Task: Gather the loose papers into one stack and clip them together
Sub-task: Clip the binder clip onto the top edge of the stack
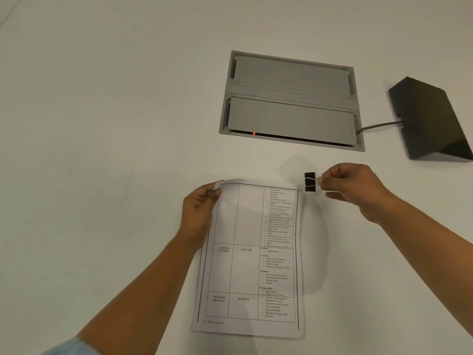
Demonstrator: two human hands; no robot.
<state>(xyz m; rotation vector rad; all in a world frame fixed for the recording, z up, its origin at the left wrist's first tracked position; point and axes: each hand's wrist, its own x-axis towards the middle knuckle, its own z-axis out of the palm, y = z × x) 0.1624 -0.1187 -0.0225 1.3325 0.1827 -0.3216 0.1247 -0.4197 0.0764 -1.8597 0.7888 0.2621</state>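
A stack of printed papers with a timetable grid lies on the white table in front of me. My left hand grips the stack's top left corner and lifts it slightly, so the top edge curls. My right hand pinches the wire handles of a black binder clip, squeezed so that its jaws gape. The clip hangs just above and to the right of the papers' top right corner, apart from them.
A grey cable hatch with a red light is set into the table beyond the papers. A black wedge-shaped box with a cable stands at the far right.
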